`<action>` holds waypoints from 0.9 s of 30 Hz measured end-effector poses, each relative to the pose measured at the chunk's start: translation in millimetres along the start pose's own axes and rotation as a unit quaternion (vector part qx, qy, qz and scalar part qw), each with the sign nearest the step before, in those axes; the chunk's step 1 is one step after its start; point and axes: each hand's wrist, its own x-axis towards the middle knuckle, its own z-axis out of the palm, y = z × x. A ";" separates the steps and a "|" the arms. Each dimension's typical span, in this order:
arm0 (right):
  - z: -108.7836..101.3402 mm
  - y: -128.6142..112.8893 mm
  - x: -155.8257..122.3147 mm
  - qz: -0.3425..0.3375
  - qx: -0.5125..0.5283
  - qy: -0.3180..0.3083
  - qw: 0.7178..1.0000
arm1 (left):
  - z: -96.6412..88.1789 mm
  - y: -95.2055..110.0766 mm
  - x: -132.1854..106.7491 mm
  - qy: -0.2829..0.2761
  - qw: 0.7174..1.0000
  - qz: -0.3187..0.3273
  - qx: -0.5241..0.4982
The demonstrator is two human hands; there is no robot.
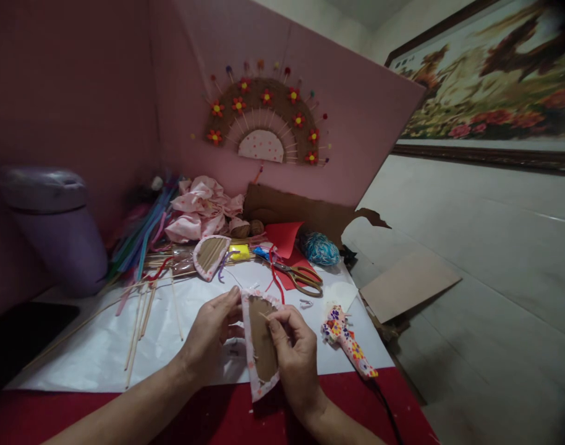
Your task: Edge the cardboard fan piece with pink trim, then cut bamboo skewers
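A half-round cardboard piece (261,346), edged with pink-dotted white fabric, is held up between my hands over the table's front edge. My left hand (212,330) is closed at its upper left edge, with the thumb at the border and the other fingers partly hidden behind. My right hand (295,352) covers part of the right edge. Its thumb and index finger pinch what looks like a short thin stick (264,316) in front of the bare cardboard. A similar half-round piece (212,256) lies further back on the white sheet.
Gold-handled scissors (305,281), red paper (285,238) and blue yarn (322,248) lie behind. A flower-patterned glue gun (352,346) with a cord is at right. Thin sticks (143,315) and a purple bin (62,241) are left. A decorated cardboard arch (266,96) hangs on the pink panel.
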 end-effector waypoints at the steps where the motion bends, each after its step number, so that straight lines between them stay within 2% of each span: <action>1: 0.0 -0.4 -0.1 -0.001 -0.004 -0.003 1.000 | -0.5 0.1 0.3 0.009 1.000 -0.004 0.011; 6: 1.8 -0.4 -1.1 -0.001 -0.001 -0.006 1.000 | -4.2 0.3 3.9 0.037 0.998 0.006 0.059; 13: 7.9 5.5 -1.1 0.029 0.016 0.010 0.999 | -3.9 -2.4 3.7 0.047 0.998 -0.027 0.022; 20: 13.3 12.1 0.1 0.050 0.045 0.020 0.998 | 0.2 -8.4 1.3 -0.011 0.999 -0.021 0.030; 24: 5.0 17.5 10.8 0.020 -0.038 0.067 0.997 | -6.9 -7.9 8.2 0.071 0.997 -0.011 0.039; 27: -14.2 19.1 27.3 0.023 -0.120 0.113 0.986 | -11.6 -4.9 12.6 0.122 0.990 -0.003 0.066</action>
